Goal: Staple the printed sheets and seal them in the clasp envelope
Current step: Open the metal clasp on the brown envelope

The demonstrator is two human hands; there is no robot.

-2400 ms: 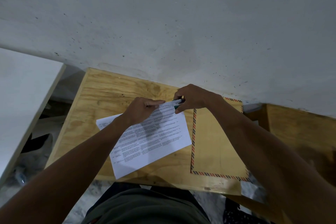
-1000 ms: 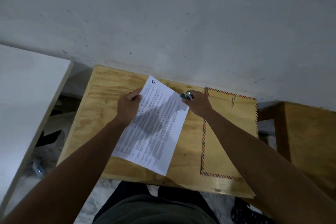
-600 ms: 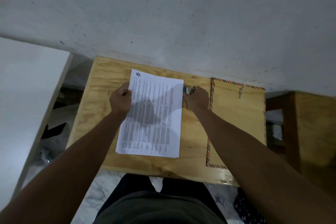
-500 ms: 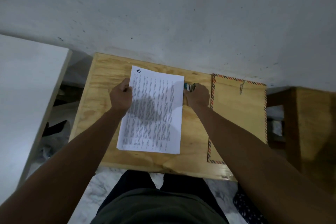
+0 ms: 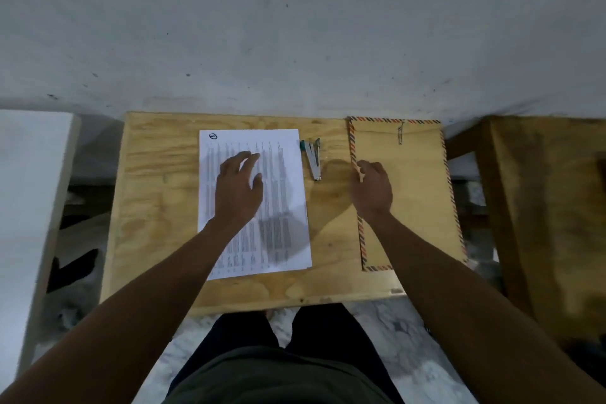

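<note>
The printed sheets [image 5: 282, 207] lie flat and upright on the plywood table [image 5: 157, 207], left of centre. My left hand [image 5: 237, 188] rests palm down on them with its fingers apart. A small teal and silver stapler [image 5: 313, 157] lies on the table just right of the sheets, with no hand on it. The brown clasp envelope [image 5: 416, 193], with a striped border and a metal clasp [image 5: 400, 134] at its far end, lies at the right. My right hand [image 5: 372, 188] sits at the envelope's left edge, fingers curled around that edge.
A grey wall stands right behind the table. A white board [image 5: 29, 207] stands to the left and a second wooden table [image 5: 551, 207] to the right. My legs and the marbled floor [image 5: 393, 331] show below the table's near edge.
The sheets were turned upright and laid flat. My right hand set the stapler down and moved right to the envelope's edge. My left hand moved from the sheets' left edge onto the page.
</note>
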